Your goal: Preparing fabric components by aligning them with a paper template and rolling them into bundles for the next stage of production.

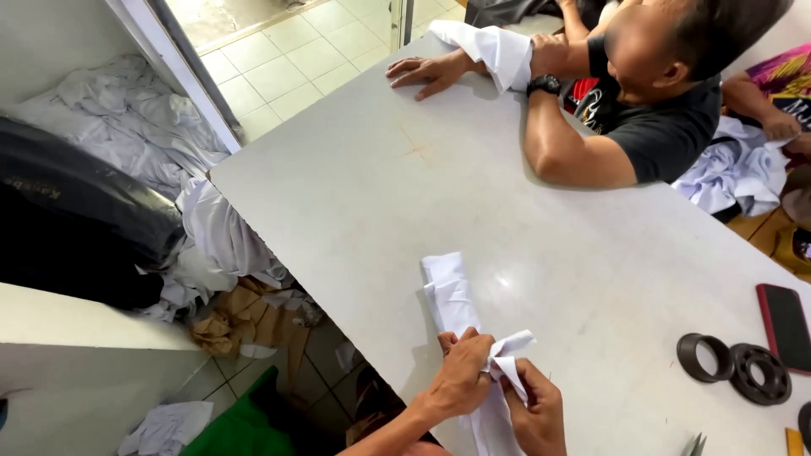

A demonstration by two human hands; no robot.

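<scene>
Fingers [467, 348] of both hands pinch a folded white cloth strip [450, 295] on the grey bench [355, 194]; its lower end runs out of frame, above a tiled floor [279, 63].

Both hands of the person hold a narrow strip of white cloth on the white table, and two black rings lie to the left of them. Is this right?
Not quite. In the head view the two black rings lie to the right of the hands, not the left. The left hand and right hand do hold the white cloth on the white table.

cloth strip [452, 295]: lower end cut off by bottom edge | co-worker's face: blurred | phone [786, 325]: partly cropped
</scene>
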